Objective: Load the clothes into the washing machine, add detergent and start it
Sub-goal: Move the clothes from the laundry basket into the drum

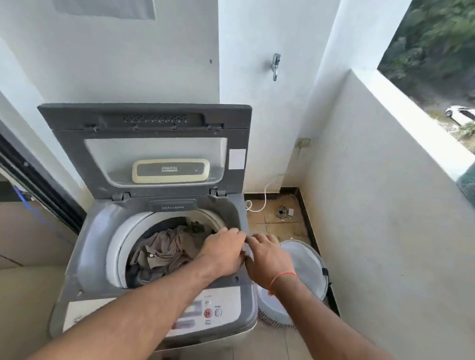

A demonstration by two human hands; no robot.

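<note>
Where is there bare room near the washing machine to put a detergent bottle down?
Free: floor tiles in front of the laundry basket, and the balcony ledge. Crowded: the drum rim, where left hand and right hand meet.

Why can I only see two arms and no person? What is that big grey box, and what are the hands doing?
The camera sits on the person's head and looks down, so you see only their arms. The grey box is a washing machine that opens at the top; its lid stands up at the back. Inside the round tub lie clothes, grey and brownish. The left hand and the right hand meet at the tub's right edge, with something small and white between them. It is too small to tell what it is. On the floor to the right stands a white laundry basket. The buttons are at the front.
</note>
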